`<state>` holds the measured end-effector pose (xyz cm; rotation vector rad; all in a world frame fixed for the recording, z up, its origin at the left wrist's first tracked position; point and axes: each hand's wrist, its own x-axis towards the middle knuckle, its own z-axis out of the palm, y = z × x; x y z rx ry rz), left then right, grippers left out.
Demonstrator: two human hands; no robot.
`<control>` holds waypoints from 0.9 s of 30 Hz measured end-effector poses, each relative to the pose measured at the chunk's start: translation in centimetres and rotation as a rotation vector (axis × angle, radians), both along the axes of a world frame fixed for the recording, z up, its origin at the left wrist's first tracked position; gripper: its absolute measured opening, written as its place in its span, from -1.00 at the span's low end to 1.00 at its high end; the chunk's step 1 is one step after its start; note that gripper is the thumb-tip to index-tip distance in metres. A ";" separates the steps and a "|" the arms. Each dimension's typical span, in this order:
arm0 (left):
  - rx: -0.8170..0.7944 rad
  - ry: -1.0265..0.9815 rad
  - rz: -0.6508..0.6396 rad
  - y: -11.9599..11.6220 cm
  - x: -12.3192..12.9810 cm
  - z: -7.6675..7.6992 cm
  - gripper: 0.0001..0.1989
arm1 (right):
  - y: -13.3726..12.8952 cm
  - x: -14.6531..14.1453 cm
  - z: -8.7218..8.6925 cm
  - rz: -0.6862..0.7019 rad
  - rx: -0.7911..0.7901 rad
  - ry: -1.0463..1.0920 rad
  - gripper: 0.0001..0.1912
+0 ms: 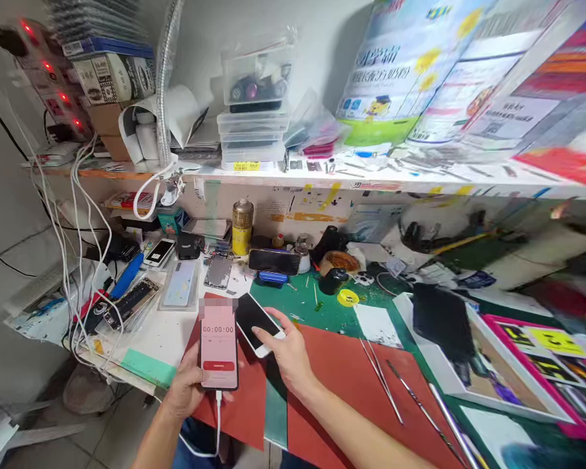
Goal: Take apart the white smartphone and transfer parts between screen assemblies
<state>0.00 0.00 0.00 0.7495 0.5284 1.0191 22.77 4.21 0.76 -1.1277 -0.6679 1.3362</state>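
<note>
My left hand (185,384) is closed around a lit smartphone (219,348), whose pinkish screen shows a timer at zero and a red button. A white charging cable (219,417) is plugged into its bottom edge. Close beside it on the right, a white phone with a dark screen (256,319) is tilted in my right hand (286,352), the thumb lying over its lower end. Both phones are above the red mat (342,384). Tweezers (383,384) and a thin metal tool (422,407) lie on that mat, right of my right forearm.
Loose white cables (81,260) hang at the left. Phone parts and a bagged phone (180,285) cover the left bench. Behind stand a yellow spray can (242,228) and a black-screened phone (273,262). A white tray (512,397) sits right, beneath a cluttered shelf (293,177).
</note>
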 end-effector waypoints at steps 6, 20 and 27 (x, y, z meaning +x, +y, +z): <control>0.019 0.019 -0.011 0.0 0.2 0.8 -0.28 | 0.2 0.0 1.0 -0.032 0.028 -0.073 -0.47; -0.025 0.061 -0.041 0.7 -0.8 1.6 -0.30 | -8.6 7.6 8.8 -0.553 0.104 -0.409 -0.60; -0.092 0.196 -0.028 1.5 -1.3 2.2 -0.24 | -11.1 6.0 6.6 -0.462 0.223 -0.641 -0.85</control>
